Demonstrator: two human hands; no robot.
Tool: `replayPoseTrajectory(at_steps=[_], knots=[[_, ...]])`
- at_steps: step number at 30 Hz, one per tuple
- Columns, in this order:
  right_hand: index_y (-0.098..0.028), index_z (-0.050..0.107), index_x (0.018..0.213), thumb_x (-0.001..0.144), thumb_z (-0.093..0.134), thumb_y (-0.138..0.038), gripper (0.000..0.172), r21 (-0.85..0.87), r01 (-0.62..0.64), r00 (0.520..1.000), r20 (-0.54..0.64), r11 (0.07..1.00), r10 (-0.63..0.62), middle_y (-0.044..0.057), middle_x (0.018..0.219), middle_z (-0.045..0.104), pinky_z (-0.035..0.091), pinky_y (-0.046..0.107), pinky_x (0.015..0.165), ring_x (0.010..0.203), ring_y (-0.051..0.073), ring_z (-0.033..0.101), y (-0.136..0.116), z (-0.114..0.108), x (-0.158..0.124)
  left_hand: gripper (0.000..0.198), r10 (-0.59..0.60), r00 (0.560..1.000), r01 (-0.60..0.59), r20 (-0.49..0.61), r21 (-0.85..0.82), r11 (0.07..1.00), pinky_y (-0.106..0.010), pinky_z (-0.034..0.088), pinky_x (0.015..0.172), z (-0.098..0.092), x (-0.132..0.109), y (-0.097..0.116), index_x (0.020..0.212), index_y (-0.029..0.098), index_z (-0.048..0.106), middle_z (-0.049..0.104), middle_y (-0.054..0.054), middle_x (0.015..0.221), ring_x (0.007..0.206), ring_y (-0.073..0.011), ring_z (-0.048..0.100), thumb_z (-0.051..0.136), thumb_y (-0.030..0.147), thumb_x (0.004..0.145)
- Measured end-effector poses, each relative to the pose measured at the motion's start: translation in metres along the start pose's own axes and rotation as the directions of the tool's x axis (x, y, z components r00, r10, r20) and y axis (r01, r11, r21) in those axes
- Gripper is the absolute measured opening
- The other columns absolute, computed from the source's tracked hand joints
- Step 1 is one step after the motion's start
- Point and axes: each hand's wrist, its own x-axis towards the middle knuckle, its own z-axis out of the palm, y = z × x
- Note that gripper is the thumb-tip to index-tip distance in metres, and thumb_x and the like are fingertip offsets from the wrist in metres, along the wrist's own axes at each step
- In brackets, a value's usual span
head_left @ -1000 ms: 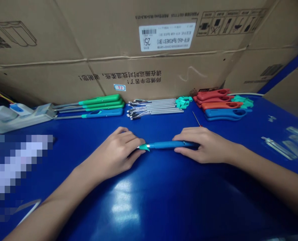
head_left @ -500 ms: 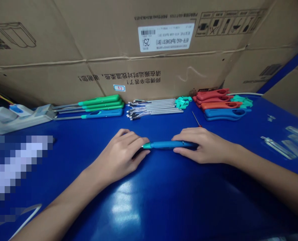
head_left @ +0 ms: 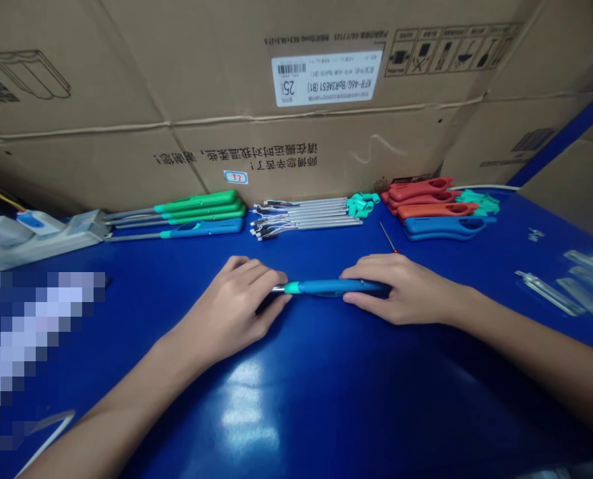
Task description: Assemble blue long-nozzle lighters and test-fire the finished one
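A blue long-nosed lighter (head_left: 329,287) with a teal collar lies flat on the blue table (head_left: 301,399), held at both ends. My left hand (head_left: 234,309) is curled over its metal tube end, with a short bit of tube showing past the fingers. The blue handle end sits in the closed fingers of my right hand (head_left: 401,287).
Along the back, under big cardboard boxes (head_left: 227,100), lie green and blue finished lighters (head_left: 197,213), a bundle of metal tubes (head_left: 306,216), teal caps (head_left: 363,201), and red and blue handle shells (head_left: 436,207). A thin red-tipped pin (head_left: 389,237) lies nearby. Clear packets (head_left: 570,283) lie at right.
The teal collar has seated straight against the blue handle, and the metal tube has slid a little out of my left hand. Both hands stay in place.
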Motion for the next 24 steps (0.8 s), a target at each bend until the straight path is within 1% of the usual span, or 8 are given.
replayPoseTrajectory(at_steps=[8, 17, 20, 24], knots=[[-0.017, 0.067, 0.103, 0.094, 0.054, -0.031, 0.021, 0.012, 0.000, 1.000, 0.005, 1.000, 0.000, 0.006, 0.089, 0.068, 0.046, 0.029, 0.072, 0.079, 0.018, 0.061, -0.0014, -0.0004, 0.0015, 0.015, 0.015, 1.000, -0.014, 0.012, -0.026, 1.000, -0.039, 0.044, 0.085, -0.0004, 0.0000, 0.0009, 0.102, 0.015, 0.062, 0.069, -0.006, 0.091, 0.085, -0.0204, 0.064, 0.053, 0.025, 0.095], [-0.015, 0.067, 0.103, 0.094, 0.055, -0.029, 0.021, 0.003, 0.018, 1.000, -0.006, 1.000, -0.018, 0.006, 0.088, 0.068, 0.045, 0.029, 0.073, 0.078, 0.017, 0.060, -0.0036, 0.0036, 0.0013, 0.018, 0.032, 0.999, -0.030, 0.039, -0.049, 0.998, -0.039, 0.044, 0.080, 0.0018, 0.0013, -0.0001, 0.103, 0.012, 0.061, 0.068, -0.006, 0.086, 0.080, -0.0205, 0.062, 0.048, 0.021, 0.098], [-0.014, 0.067, 0.102, 0.094, 0.054, -0.028, 0.021, -0.001, 0.030, 0.999, -0.015, 1.000, -0.030, 0.006, 0.086, 0.067, 0.044, 0.029, 0.072, 0.077, 0.017, 0.060, -0.0052, 0.0054, 0.0016, 0.019, 0.048, 0.998, -0.047, 0.029, -0.052, 0.998, -0.038, 0.044, 0.077, 0.0031, 0.0011, 0.0004, 0.103, 0.010, 0.062, 0.068, -0.006, 0.085, 0.078, -0.0204, 0.062, 0.047, 0.021, 0.098], [-0.014, 0.068, 0.101, 0.094, 0.055, -0.027, 0.020, -0.001, 0.041, 0.999, -0.019, 0.999, -0.041, 0.006, 0.086, 0.067, 0.044, 0.029, 0.072, 0.077, 0.017, 0.059, -0.0064, 0.0063, 0.0014, 0.016, 0.057, 0.998, -0.057, -0.007, -0.064, 0.996, -0.037, 0.046, 0.075, 0.0051, 0.0008, 0.0004, 0.100, 0.011, 0.064, 0.069, -0.007, 0.086, 0.079, -0.0204, 0.062, 0.052, 0.022, 0.096]])
